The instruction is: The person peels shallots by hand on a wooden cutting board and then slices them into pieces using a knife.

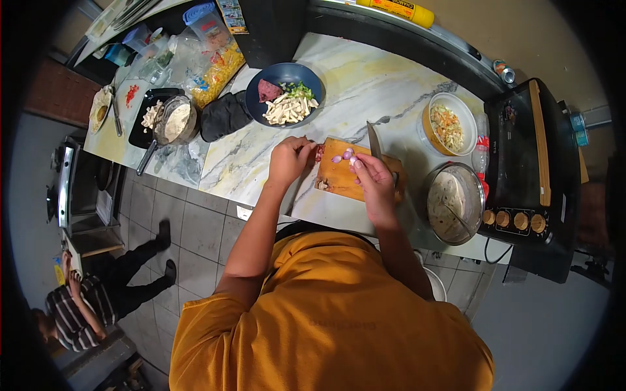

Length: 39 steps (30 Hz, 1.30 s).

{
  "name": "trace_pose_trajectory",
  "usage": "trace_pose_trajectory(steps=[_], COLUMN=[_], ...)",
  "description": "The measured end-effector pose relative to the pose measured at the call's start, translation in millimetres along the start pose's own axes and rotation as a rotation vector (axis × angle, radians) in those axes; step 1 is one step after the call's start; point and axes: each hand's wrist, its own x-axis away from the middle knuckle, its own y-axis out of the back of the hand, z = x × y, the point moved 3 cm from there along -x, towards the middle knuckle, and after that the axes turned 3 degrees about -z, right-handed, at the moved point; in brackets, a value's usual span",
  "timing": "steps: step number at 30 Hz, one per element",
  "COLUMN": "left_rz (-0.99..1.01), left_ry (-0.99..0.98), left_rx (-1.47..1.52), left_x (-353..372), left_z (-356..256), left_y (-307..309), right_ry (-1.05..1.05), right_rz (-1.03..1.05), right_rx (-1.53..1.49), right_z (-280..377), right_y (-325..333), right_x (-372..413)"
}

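Note:
A wooden cutting board (pixel 339 179) lies on the marble counter (pixel 365 85) in front of me. Small pink shallots (pixel 344 155) sit at its far edge. My right hand (pixel 373 174) hovers over the board and pinches one small shallot between its fingertips. My left hand (pixel 290 159) rests at the board's left edge, fingers curled on a reddish piece I cannot make out clearly. A knife (pixel 373 141) lies at the back of the board, blade pointing away from me.
A dark blue bowl (pixel 259 104) of cut pale strips, greens and meat stands beyond the board. A bowl of mixed vegetables (pixel 448 125), a lidded steel pot (pixel 454 203) and a black stove (pixel 528 169) are at the right. Another person sits on the floor at the lower left.

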Motion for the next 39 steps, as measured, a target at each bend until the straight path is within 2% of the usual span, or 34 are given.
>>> trace_pose_trajectory(steps=[1, 5, 7, 11, 13, 17, 19, 21, 28, 36, 39], left_rz=[-0.085, -0.065, 0.040, 0.148, 0.190, 0.239, 0.233, 0.236, 0.186, 0.300, 0.247], left_ry=[-0.112, -0.120, -0.075, -0.038, -0.057, -0.113, -0.101, -0.004, 0.014, 0.135, 0.095], left_rx=[-0.060, -0.032, -0.188, -0.200, 0.226, 0.464, 0.452, 0.538, 0.568, 0.699, 0.713], left_x=[-1.1, -2.3, -2.9, 0.5, 9.0, 22.0, 26.0, 29.5, 34.9, 42.3, 43.3], left_z=[-1.5, -7.7, -8.1, -24.5, -40.9, -58.5, -62.0, -62.5, -57.0, -41.8, -40.5], left_y=[0.3, 1.9, 2.6, 6.0, 4.4, -2.0, -3.5, -5.8, -10.7, -11.6, -7.3], right_ry=[0.000, -0.021, -0.053, -0.082, -0.083, -0.112, -0.119, -0.118, -0.106, -0.043, -0.044], right_rz=[0.002, -0.013, 0.025, 0.021, 0.012, 0.027, 0.075, 0.084, 0.119, 0.165, 0.176], right_rx=[0.000, 0.003, -0.015, -0.050, -0.049, -0.107, -0.165, -0.172, -0.215, -0.148, -0.138], right_z=[1.2, 0.2, -0.5, -1.8, -3.2, -7.7, -9.6, -11.2, -13.9, -11.4, -11.6], right_y=[0.1, 2.1, 1.7, 0.9, 1.2, 1.9, 1.1, 0.2, -3.4, -10.2, -15.0], right_x=[0.5, 2.0, 2.7, 3.2, 3.3, 2.7, 2.6, 3.2, 6.0, 7.3, 6.2])
